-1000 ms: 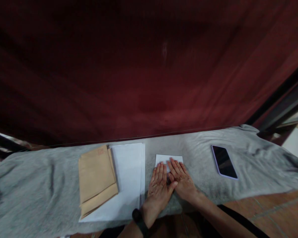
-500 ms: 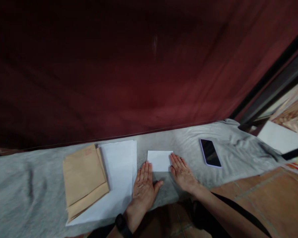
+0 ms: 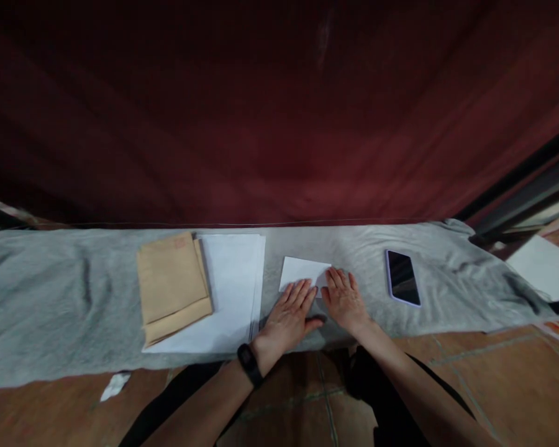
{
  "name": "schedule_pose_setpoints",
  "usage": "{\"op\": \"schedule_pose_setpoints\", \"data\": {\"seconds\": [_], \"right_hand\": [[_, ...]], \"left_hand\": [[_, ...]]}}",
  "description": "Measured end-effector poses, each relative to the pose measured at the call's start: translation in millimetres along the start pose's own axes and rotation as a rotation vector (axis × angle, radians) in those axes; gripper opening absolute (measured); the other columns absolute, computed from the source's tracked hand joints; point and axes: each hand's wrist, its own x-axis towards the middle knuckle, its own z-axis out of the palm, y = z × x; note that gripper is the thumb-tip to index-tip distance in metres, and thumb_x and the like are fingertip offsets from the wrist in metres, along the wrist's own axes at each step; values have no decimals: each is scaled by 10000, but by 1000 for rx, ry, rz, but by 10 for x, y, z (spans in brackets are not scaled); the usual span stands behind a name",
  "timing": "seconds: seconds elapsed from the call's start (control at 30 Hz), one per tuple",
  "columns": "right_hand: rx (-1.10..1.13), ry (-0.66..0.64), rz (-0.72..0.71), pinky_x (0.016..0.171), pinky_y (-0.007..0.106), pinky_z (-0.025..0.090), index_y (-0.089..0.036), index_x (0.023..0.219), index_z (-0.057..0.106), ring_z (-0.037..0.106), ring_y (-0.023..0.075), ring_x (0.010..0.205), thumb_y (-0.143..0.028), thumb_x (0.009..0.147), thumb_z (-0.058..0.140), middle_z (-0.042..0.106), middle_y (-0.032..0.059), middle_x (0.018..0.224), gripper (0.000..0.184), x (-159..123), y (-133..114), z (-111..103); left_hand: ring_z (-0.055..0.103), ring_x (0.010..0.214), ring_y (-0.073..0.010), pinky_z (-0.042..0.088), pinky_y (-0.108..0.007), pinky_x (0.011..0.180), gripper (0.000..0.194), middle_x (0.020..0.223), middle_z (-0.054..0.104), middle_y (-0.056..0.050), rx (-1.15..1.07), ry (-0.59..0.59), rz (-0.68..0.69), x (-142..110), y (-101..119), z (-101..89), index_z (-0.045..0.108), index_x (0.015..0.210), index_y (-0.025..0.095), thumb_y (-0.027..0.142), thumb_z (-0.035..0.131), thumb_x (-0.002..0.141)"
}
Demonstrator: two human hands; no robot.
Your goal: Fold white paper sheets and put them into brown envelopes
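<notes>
A small folded white paper (image 3: pixel 302 271) lies on a grey cloth (image 3: pixel 65 292). My left hand (image 3: pixel 289 314) rests flat with fingers stretched out, its fingertips on the paper's near left edge. My right hand (image 3: pixel 343 298) lies flat beside it, fingers spread, touching the paper's right corner. A black band sits on my left wrist. Neither hand holds anything.
To the left lie a stack of white sheets (image 3: pixel 230 282) with brown envelopes (image 3: pixel 172 284) on top. A dark phone (image 3: pixel 402 285) lies right of my hands. A dark red curtain (image 3: pixel 279 124) hangs behind. A scrap of paper (image 3: pixel 114 385) lies on the tiled floor.
My hands were together on top of the paper, then moved apart to its sides; now the left fingertips are back on its near edge. The camera view has shifted.
</notes>
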Motion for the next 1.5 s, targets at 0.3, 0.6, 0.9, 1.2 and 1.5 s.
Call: {"op": "schedule_pose_setpoints", "data": {"seconds": [0.3,0.6,0.9,1.2,1.5], "right_hand": [[-5,-84,-135,1196,461,251,-96,1501,417,333,257,1462,-248,1026,297,377,134,1579,513,103,-103,-13],[-13,-96,-55,1182,444,291,-91,1520,387,354,262,1452,-239,1019,339,384,137,1572,525,254,110,-19],[76,-129,-41,1170,398,306,-129,1494,436,395,224,1418,-201,999,398,443,113,1544,502,381,253,-69],[102,-131,90,1027,373,391,-220,1356,576,534,251,1198,-253,927,585,598,102,1310,431,516,198,-199],[109,-90,192,905,331,424,-218,1053,681,566,248,1067,-293,862,673,640,91,1113,205,596,233,-112]], "left_hand": [[212,1520,-259,183,-461,1237,786,1604,324,-173,127,-15,44,-16,-17,56,367,1510,91,648,340,957],[203,1521,-287,195,-509,1224,847,1610,296,-196,156,-23,2,-75,-18,101,285,1540,73,664,370,939],[277,1490,-339,308,-529,1183,839,1577,330,-252,132,56,-67,-178,-210,173,314,1518,39,619,453,927],[359,1455,-329,386,-514,1146,730,1551,399,-219,109,79,-43,-164,-287,86,390,1493,78,538,501,938],[503,1363,-270,379,-467,1157,448,1468,544,-134,61,15,-156,-14,-379,-313,593,1345,167,387,473,974]]}}
